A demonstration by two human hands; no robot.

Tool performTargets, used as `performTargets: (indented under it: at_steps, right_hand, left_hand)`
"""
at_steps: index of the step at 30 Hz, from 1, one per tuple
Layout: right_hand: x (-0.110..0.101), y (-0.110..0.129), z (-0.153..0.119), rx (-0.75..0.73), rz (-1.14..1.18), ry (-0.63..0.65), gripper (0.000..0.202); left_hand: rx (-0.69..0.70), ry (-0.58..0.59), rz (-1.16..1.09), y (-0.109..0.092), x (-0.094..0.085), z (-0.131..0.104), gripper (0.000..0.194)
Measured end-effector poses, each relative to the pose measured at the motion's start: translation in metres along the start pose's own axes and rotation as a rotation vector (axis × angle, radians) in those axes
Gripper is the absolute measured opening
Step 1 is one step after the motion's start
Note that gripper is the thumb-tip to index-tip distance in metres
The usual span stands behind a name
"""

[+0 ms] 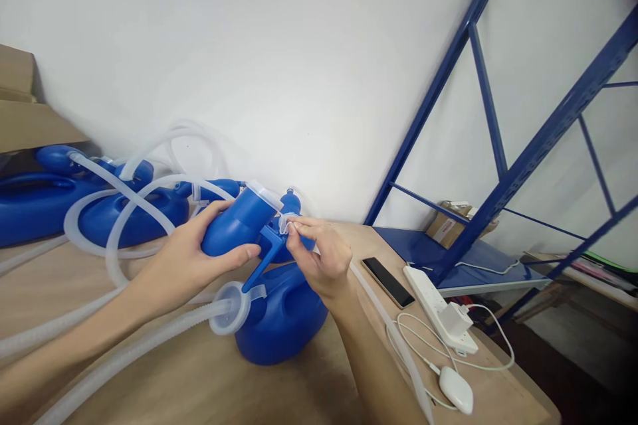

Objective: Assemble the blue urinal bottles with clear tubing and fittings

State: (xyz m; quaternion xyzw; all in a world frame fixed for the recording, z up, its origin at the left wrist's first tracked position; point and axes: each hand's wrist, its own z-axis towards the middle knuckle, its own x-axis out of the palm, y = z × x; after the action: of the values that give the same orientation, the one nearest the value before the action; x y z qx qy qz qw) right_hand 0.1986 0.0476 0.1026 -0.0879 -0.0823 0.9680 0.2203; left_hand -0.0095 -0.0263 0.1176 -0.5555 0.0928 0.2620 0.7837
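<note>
A blue cup-like part (239, 219) with a clear rim is gripped in my left hand (199, 259), tilted up to the right. My right hand (321, 249) pinches a small clear plastic piece (286, 222) just right of that rim. Below both hands a blue container (284, 319) stands on the table, with a blue bracket (262, 259) rising above it. At its left side a translucent cap (230, 307) joins a ribbed hose (139, 352). Part of the container's top is hidden behind my hands.
Several blue containers (129, 216) with looped clear tubes crowd the left, beside cardboard boxes (34, 119). On the right lie a black phone (387, 281), a white power strip (428, 299) and a white charger case (456, 390). A blue metal rack (488, 106) rises behind.
</note>
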Motion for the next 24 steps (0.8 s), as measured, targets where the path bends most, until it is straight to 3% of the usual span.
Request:
performTargets:
  at_steps: [3,6,8,15,20,24]
  right_hand:
    - [-0.007,-0.003,0.005,0.022,0.072,0.107,0.016]
    - [-0.014,-0.008,0.007,0.005,0.113,0.285,0.012]
    - [-0.016,-0.011,0.007,0.006,0.115,0.337,0.008]
    - [-0.008,-0.013,-0.004,-0.174,-0.038,0.216,0.021]
    - [-0.002,-0.006,-0.006,0.046,0.103,0.137,0.016]
    - [0.003,-0.002,-0.008,0.009,0.103,0.125,0.017]
  left_hand:
    - [-0.055,0.024,-0.025,-0.002,0.000,0.001,0.068]
    - [-0.047,0.001,0.012,-0.002,0.000,0.002,0.072]
    - [-0.029,-0.013,0.034,-0.002,0.000,0.001,0.075]
    - [0.030,-0.033,0.099,0.001,-0.002,-0.002,0.081]
    - [-0.004,0.021,0.067,0.002,-0.004,0.001,0.077]
    - [-0.029,0.023,0.048,0.005,-0.002,0.004,0.074]
